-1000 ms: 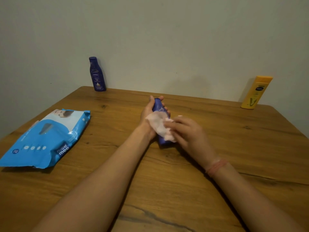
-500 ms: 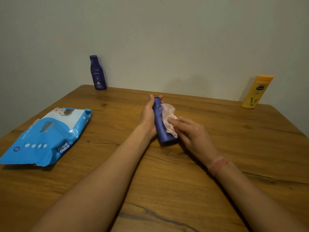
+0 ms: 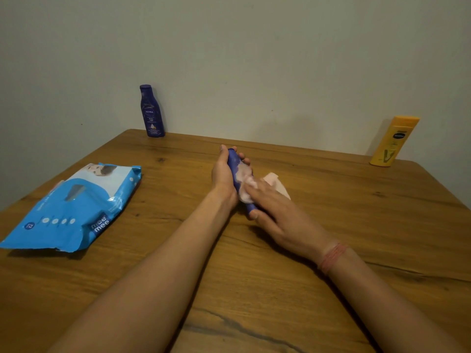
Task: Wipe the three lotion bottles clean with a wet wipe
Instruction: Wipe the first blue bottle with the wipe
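My left hand (image 3: 223, 174) grips a dark blue lotion bottle (image 3: 234, 160) lying tilted over the middle of the table, its cap end towards me. My right hand (image 3: 277, 215) presses a white wet wipe (image 3: 246, 186) against the bottle's side, thumb under the cap end; part of the wipe sticks out behind my fingers. A second dark blue bottle (image 3: 151, 112) stands upright at the far left by the wall. A yellow lotion bottle (image 3: 393, 141) stands at the far right corner.
A blue pack of wet wipes (image 3: 74, 207) lies flat on the left of the wooden table (image 3: 254, 289). A plain wall runs right behind the table's far edge.
My right hand with the wipe slid down the bottle from its upper side towards the cap end near me. My left hand kept its hold; the bottle turned slightly.
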`<state>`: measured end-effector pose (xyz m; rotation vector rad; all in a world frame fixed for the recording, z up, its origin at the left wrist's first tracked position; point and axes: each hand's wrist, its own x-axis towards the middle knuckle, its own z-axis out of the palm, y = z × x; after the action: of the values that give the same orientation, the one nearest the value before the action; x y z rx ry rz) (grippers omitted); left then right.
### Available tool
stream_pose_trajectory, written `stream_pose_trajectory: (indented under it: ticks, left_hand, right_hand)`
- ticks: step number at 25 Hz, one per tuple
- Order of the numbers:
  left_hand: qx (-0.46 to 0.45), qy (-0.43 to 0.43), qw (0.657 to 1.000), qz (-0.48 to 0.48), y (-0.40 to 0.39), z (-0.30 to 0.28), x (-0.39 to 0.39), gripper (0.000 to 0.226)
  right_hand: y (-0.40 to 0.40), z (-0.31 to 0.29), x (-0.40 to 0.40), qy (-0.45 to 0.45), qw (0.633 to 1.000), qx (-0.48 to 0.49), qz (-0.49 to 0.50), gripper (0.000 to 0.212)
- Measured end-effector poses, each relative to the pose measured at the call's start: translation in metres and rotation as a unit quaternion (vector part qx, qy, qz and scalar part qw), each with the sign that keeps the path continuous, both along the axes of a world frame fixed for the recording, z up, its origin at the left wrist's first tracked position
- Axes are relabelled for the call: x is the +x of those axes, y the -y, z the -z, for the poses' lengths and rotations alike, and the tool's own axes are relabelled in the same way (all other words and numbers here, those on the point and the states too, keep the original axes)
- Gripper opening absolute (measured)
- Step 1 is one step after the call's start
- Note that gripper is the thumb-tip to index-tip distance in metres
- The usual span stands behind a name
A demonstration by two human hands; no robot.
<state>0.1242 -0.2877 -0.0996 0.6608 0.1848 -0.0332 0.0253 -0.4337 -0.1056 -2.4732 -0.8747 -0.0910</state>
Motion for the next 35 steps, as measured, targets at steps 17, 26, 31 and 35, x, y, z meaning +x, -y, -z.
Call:
stream_pose_trajectory:
  ticks: [17, 26, 31, 35]
  left_hand:
    - [0.080, 0.016, 0.996, 0.035, 0.008, 0.004, 0.001, 0.029]
    - [0.049, -0.026, 0.998, -0.034, 0.004, 0.005, 0.008, 0.027]
    - [0.074, -0.037, 0.995, -0.064, -0.002, 0.008, 0.015, 0.025]
    - [0.063, -0.032, 0.996, -0.054, 0.000, 0.005, 0.011, 0.026]
  right_hand:
    - [0.011, 0.004, 0.012, 0.050, 0.995, 0.036, 0.082, 0.057]
    - [0.012, 0.004, 0.011, -0.008, 0.997, 0.005, 0.081, 0.064]
    - [-0.004, -0.001, 0.002, 0.032, 0.994, -0.101, -0.020, 0.067]
    - [0.005, 0.002, 0.010, 0.000, 0.999, -0.006, 0.033, 0.062]
